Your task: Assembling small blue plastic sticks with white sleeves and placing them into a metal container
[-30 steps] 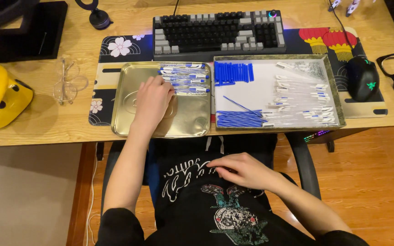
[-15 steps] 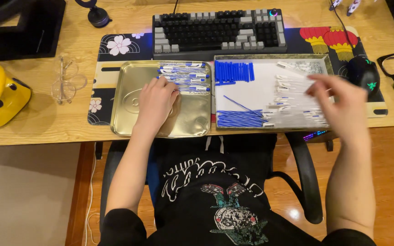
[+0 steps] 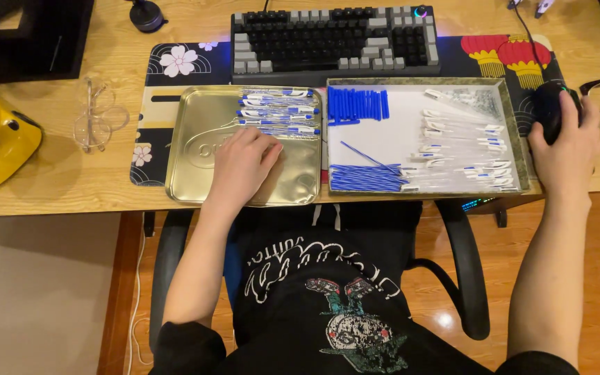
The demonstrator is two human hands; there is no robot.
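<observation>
In the head view, the right hand (image 3: 562, 142) is now laid over the black computer mouse (image 3: 548, 110) at the right edge of the frame, palm down and fingers draped on it; half a second ago it was raised above the white-lined tray (image 3: 517, 139), and a second ago it lay in the lap. The parts in that tray are thus left alone for the moment, and work on the pens appears paused. The left hand (image 3: 243, 165) has stayed flat in the gold metal tray (image 3: 189, 173), left of centre, fingers loosely spread and closed on nothing, just below the row of assembled pens (image 3: 279, 114) lying along that tray's upper edge. In the white-lined tray, blue caps (image 3: 357, 104) are seen at upper left, blue refills (image 3: 364, 178) at lower left and clear barrels (image 3: 463, 149) to the right. Whether a button is being pressed cannot be told, as the mouse is largely covered. Small parts in the tray's upper right corner are too fine to identify. The worktop (image 3: 50, 201) carries a keyboard (image 3: 335, 35); a yellow object is cut off at the left.
</observation>
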